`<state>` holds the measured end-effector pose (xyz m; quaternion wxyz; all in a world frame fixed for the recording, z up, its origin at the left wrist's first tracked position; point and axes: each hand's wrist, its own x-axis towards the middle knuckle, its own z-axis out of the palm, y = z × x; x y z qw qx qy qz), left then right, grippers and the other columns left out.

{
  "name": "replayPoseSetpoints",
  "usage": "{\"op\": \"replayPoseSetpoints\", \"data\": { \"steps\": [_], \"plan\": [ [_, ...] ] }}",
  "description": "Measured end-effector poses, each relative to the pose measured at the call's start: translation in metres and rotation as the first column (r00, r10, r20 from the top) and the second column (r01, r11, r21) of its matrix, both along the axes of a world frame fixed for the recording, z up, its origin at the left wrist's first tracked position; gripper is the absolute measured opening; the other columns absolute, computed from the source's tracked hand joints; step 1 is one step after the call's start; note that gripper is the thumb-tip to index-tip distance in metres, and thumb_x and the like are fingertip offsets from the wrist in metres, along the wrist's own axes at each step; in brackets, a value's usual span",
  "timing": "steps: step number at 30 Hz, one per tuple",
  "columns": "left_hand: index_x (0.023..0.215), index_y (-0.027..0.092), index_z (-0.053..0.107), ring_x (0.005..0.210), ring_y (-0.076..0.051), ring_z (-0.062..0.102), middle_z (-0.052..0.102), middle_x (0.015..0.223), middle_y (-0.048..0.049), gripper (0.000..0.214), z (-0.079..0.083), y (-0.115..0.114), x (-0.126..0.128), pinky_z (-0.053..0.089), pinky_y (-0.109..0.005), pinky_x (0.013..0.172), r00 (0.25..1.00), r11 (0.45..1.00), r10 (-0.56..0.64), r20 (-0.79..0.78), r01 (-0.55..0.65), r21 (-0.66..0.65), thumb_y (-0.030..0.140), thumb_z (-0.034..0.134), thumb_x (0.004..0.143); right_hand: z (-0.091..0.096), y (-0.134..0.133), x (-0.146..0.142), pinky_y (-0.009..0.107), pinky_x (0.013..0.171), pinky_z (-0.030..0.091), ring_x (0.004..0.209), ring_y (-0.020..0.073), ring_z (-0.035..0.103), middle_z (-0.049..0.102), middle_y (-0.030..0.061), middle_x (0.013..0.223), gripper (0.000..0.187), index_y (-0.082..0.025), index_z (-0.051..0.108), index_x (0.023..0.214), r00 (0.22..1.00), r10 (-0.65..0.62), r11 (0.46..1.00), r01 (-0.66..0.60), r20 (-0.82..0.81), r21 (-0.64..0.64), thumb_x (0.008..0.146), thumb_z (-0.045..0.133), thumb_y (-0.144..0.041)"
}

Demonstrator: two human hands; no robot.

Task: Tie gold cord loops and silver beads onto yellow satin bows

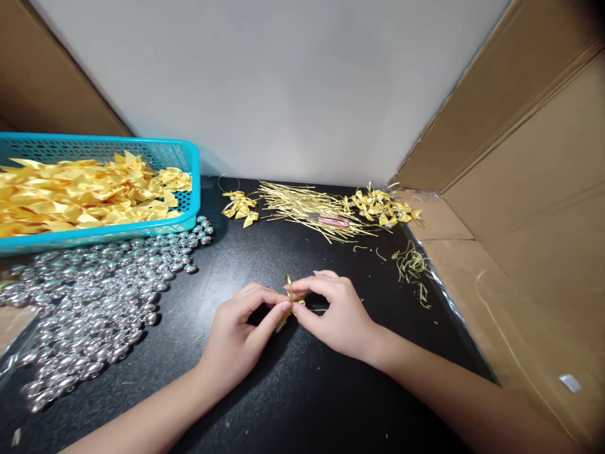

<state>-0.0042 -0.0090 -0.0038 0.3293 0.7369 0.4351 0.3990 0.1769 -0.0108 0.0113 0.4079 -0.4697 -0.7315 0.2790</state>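
Note:
My left hand [250,318] and my right hand [333,309] meet over the middle of the black table. Both are closed in a pinch on one small yellow ribbon bow [282,324], mostly hidden by the fingers. A loop of gold cord [289,287] stands up from between the fingertips. The right fingers are at the loop's base, and the left thumb and forefinger press on the bow beside it. Whether a bead is on this bow I cannot make out.
A turquoise basket [195,183] of yellow bows [89,189] stands at left, silver beads [108,290] heaped before it. At the back lie gold cords [297,205], pink-handled snips [333,221], several beaded bows [385,208] and another bow cluster [240,207]. Cord scraps [411,261] lie at right, beside cardboard [534,208].

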Motion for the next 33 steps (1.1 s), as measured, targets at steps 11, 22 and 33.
{"op": "replayPoseSetpoints", "data": {
  "steps": [11, 22, 33],
  "plan": [
    [0.094, 0.023, 0.068, 0.069, -0.013, 0.065, 0.071, 0.077, 0.0023, 0.012, -0.0008, -0.0017, 0.0026, 0.05, -0.023, 0.067, 0.996, 0.999, 0.048, 0.078, -0.047, -0.017, 0.015, 0.065, 0.085, 0.0018, -0.0012, -0.0029, 0.034, 0.077, 0.046, 0.062, 0.014, 0.066, 0.074, -0.0023, 0.068, 0.013, -0.02, 0.068, 0.073, 0.993, -0.114, 0.993, 0.114, 0.007, 0.032, 0.074, 0.064, -0.008],
    [0.098, 0.022, 0.06, 0.073, -0.016, 0.067, 0.072, 0.076, 0.0018, 0.022, -0.001, 0.0006, 0.0051, 0.051, -0.029, 0.073, 0.986, 0.971, 0.043, 0.163, -0.003, -0.239, 0.022, 0.071, 0.079, -0.0013, -0.0016, -0.0033, 0.038, 0.084, 0.045, 0.061, 0.0146, 0.067, 0.074, -0.0022, 0.067, 0.01, -0.021, 0.065, 0.075, 0.995, -0.098, 0.994, 0.098, -0.002, 0.042, 0.075, 0.067, -0.012],
    [0.081, 0.021, 0.053, 0.067, -0.013, 0.055, 0.065, 0.074, 0.0021, 0.014, -0.0002, 0.0026, 0.0029, 0.045, -0.025, 0.064, 0.974, 0.951, 0.027, 0.223, 0.044, -0.305, 0.021, 0.067, 0.083, -0.0017, -0.0014, -0.0016, 0.04, 0.088, 0.044, 0.061, 0.0144, 0.066, 0.074, -0.0024, 0.068, 0.008, -0.022, 0.063, 0.076, 0.999, -0.05, 0.998, 0.05, 0.011, 0.046, 0.078, 0.064, -0.014]
  ]
}}
